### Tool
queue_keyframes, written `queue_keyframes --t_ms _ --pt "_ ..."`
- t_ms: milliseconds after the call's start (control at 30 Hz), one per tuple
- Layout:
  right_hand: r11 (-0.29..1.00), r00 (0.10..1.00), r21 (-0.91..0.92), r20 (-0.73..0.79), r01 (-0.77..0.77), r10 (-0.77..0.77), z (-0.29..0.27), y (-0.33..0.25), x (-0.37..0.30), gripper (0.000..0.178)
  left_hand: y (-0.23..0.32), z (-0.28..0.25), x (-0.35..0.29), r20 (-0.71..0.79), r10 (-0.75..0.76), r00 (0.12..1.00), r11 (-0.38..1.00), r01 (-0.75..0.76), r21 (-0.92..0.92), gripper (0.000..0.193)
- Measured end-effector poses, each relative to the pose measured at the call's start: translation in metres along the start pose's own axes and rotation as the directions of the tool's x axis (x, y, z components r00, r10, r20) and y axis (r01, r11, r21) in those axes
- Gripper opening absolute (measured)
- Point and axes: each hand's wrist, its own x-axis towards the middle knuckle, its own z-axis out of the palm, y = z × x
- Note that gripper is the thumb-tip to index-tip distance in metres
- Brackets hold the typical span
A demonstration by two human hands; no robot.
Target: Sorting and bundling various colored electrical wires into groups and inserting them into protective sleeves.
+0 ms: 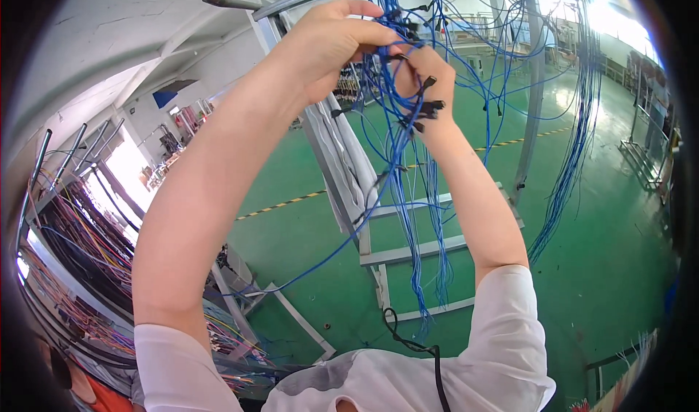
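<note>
Both arms are raised high. My left hand (331,44) is closed around a bunch of thin blue wires (397,113) near the top of a grey metal rack (342,164). Just to its right, my right hand (429,81) pinches the same tangle, with small black connectors (431,108) sticking out between its fingers. The blue wires hang in loops from the overhead bar and trail down past my right forearm toward the floor.
Another curtain of blue wires (575,157) hangs at the right. A rack full of multicoloured wires (80,266) fills the lower left. The floor is green (582,266) with a yellow-black striped line (284,204). A black cord (415,343) runs over my white shirt.
</note>
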Motion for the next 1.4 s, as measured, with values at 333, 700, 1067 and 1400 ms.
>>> queue_keyframes --t_ms 333,700,1067,1400 --pt "0.982 0.974 -0.160 0.182 -0.104 0.133 -0.018 0.006 0.032 0.004 -0.003 -0.011 0.005 0.006 -0.199 0.980 0.973 0.197 0.124 0.026" --pt "0.730 0.853 0.444 0.239 -0.521 0.464 -0.006 -0.011 0.034 0.005 -0.014 -0.001 0.005 -0.078 -0.129 0.989 0.991 0.131 0.020 0.027" --pt "0.919 0.919 0.003 -0.002 -0.395 0.395 0.000 -0.001 0.044 0.009 -0.004 -0.011 0.008 -0.036 -0.145 0.989 0.988 0.146 0.039 0.016" --pt "0.716 0.856 -0.695 0.328 -0.068 0.400 -0.044 -0.017 0.014 0.017 -0.022 -0.004 0.011 -0.097 0.019 0.995 0.998 -0.026 -0.065 0.023"
